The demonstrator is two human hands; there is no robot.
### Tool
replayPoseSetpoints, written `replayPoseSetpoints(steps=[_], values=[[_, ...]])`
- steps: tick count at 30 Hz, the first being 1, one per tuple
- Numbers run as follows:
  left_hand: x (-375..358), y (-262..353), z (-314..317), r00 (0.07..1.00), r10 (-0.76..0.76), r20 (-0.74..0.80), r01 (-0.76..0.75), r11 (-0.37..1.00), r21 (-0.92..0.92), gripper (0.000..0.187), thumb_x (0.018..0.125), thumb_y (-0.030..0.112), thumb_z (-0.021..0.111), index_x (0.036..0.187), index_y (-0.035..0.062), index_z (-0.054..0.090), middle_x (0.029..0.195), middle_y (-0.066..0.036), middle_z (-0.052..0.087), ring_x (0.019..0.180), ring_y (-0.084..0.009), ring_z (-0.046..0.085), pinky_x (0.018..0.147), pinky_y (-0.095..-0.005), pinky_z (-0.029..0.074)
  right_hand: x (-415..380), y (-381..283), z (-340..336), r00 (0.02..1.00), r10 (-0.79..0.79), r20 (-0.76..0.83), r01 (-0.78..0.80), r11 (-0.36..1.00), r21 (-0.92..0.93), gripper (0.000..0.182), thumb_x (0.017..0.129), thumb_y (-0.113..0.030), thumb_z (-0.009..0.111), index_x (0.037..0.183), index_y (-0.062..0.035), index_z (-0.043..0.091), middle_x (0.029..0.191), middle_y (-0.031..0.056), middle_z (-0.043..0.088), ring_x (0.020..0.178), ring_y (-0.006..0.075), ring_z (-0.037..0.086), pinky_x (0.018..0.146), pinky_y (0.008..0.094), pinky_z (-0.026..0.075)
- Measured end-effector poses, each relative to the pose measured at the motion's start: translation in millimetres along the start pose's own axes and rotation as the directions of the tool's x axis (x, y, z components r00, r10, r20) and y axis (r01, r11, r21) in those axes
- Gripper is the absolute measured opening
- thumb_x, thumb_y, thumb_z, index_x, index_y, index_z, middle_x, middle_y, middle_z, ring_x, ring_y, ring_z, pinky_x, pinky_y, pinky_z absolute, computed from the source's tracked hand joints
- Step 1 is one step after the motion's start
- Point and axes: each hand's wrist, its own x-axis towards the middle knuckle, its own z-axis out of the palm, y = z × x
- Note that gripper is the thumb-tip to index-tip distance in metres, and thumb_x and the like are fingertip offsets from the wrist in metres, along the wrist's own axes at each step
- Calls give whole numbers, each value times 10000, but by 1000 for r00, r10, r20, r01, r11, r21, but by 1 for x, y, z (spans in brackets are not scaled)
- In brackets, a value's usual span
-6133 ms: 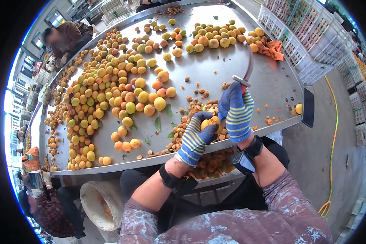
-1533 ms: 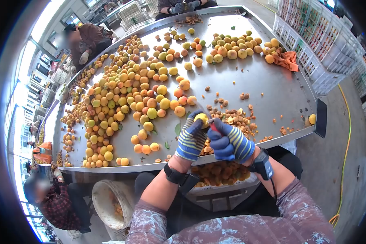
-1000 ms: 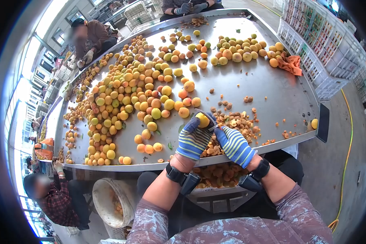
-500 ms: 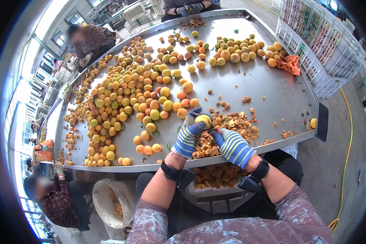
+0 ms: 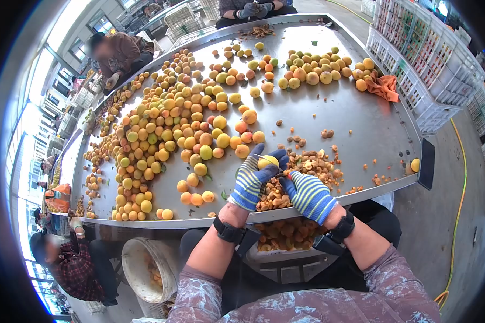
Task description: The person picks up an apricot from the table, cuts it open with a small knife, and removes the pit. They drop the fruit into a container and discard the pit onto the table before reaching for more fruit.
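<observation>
My left hand (image 5: 250, 180), in a striped blue and yellow glove, is closed round a yellow apricot (image 5: 267, 161) above the near edge of the metal table. Close beside it, my right hand (image 5: 306, 192) in a matching glove is closed on what looks like a small knife (image 5: 279, 174). Most of that tool is hidden by the fingers, and a thin light line shows across the apricot. Under and behind both hands lies a heap of apricot pits and scraps (image 5: 315, 164). Below the table edge, a container of apricot pieces (image 5: 285, 235) stands between my knees.
Many whole apricots (image 5: 167, 124) cover the left and middle of the steel table (image 5: 361, 126). An orange cloth (image 5: 382, 88) lies at the far right. White crates (image 5: 425, 59) are stacked beyond it. A white bucket (image 5: 148, 269) stands at lower left. Other people sit around the table.
The apricot has turned slightly in my left hand, and the left fingers have spread a little. Both hands stay in nearly the same place.
</observation>
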Motion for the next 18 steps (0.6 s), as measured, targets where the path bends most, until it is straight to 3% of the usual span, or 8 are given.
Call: replayPoseSetpoints(steps=[3, 5, 7, 9, 11, 13, 16, 18], values=[[1, -9, -3, 998, 63, 3, -62, 988, -139, 674, 859, 174, 671, 1414, 53, 308, 1351, -253, 461, 1269, -405, 443, 1054, -507, 398, 2, -1, -2, 1000, -12, 5, 12, 1000, -21, 321, 956, -287, 510, 936, 22, 593, 673, 220, 615, 646, 380, 622, 572, 463, 480], [7, -13, -8, 999, 28, 26, -19, 960, -280, 661, 867, 264, 675, 1389, 29, 344, 1363, -259, 446, 1284, -394, 428, 1069, -501, 380, 3, -2, -3, 999, 31, -26, -31, 1000, -3, 327, 962, -301, 497, 948, 13, 586, 662, 217, 612, 641, 386, 617, 573, 471, 477], [4, -10, -1, 975, -202, 89, 219, 840, -496, 657, 868, 245, 677, 1363, -18, 333, 1326, -243, 480, 1242, -377, 478, 1052, -469, 408, 1, -2, -3, 999, 54, -2, -54, 998, -41, 333, 963, -317, 492, 958, 3, 581, 653, 214, 610, 634, 386, 614, 568, 473, 474], [3, -9, 1, 979, -184, 85, 202, 855, -478, 582, 869, 261, 673, 1302, -20, 405, 1326, -248, 479, 1232, -374, 490, 1053, -462, 408, 0, -2, -1, 998, 46, -33, -47, 997, -53, 349, 963, -332, 492, 954, 6, 581, 643, 214, 607, 631, 386, 614, 565, 473, 474], [5, -10, -6, 990, -111, 86, 133, 936, -326, 588, 868, 269, 670, 1305, -34, 420, 1346, -249, 464, 1243, -380, 475, 1082, -479, 367, -1, 0, -3, 999, 35, -26, -36, 999, -29, 348, 961, -322, 493, 947, 13, 585, 651, 218, 609, 637, 383, 619, 569, 470, 478], [6, -7, -9, 992, -101, 80, 120, 953, -278, 640, 856, 215, 682, 1350, -33, 358, 1351, -273, 450, 1237, -386, 483, 1066, -472, 388, 0, 5, -5, 1000, -10, -1, 10, 999, -44, 338, 958, -303, 496, 948, 21, 591, 655, 218, 610, 638, 386, 618, 571, 472, 479], [7, -5, -7, 999, -49, -20, 51, 990, 134, 761, 852, 164, 687, 1417, -26, 213, 1334, -307, 447, 1238, -396, 481, 1038, -461, 422, 2, 6, -11, 999, 11, 52, -10, 999, -31, 326, 953, -281, 504, 943, 29, 601, 674, 226, 614, 655, 391, 617, 593, 469, 484], [2, -5, 1, 1000, -4, -13, 5, 996, 87, 734, 864, 207, 677, 1409, -24, 244, 1323, -293, 465, 1228, -399, 489, 1036, -462, 424, 3, 7, -12, 998, -3, 55, 4, 1000, -10, 320, 949, -276, 515, 930, 30, 606, 700, 234, 620, 671, 392, 617, 606, 464, 485]])
